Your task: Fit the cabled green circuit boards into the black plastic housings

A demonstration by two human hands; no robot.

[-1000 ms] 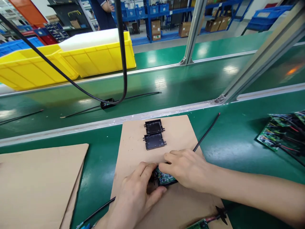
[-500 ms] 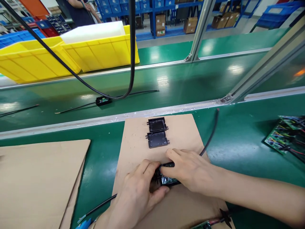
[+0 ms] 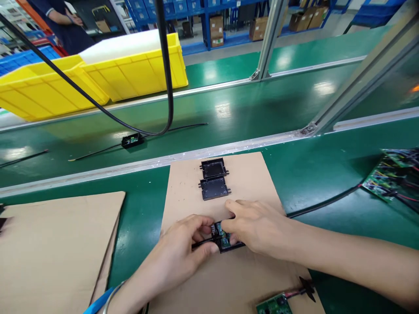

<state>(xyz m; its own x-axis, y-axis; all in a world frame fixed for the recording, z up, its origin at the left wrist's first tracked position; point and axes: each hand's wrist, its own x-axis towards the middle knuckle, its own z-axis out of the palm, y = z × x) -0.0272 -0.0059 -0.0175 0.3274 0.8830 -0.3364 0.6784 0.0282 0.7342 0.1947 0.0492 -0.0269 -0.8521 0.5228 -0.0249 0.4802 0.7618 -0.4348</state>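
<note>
On the cardboard sheet (image 3: 242, 279) lies a small black plastic case (image 3: 231, 249) with a green circuit board (image 3: 224, 237) inside it. My left hand (image 3: 178, 246) is at the case's left end, its thumb and fingers closed around a black cable (image 3: 202, 242) that enters there. Over the right part of the case is my right hand (image 3: 258, 226), gripping it with bent fingers that hide much of the board. Another black cable (image 3: 324, 204) extends rightward from behind this hand. Just beyond my hands rest two black case halves (image 3: 214, 188).
Another circuit board (image 3: 274, 304) is at the sheet's near edge. Several wired boards (image 3: 381, 179) lie at right, stacked cardboard (image 3: 55, 244) at left. Yellow bins (image 3: 137, 72) stand beyond the green belt, which carries an open black case (image 3: 132, 140). A black cable (image 3: 168, 87) hangs in front.
My left hand has shifted slightly left along the case's end. The right-hand cable has swung from pointing up to lying out rightward. The person in the background appears farther left.
</note>
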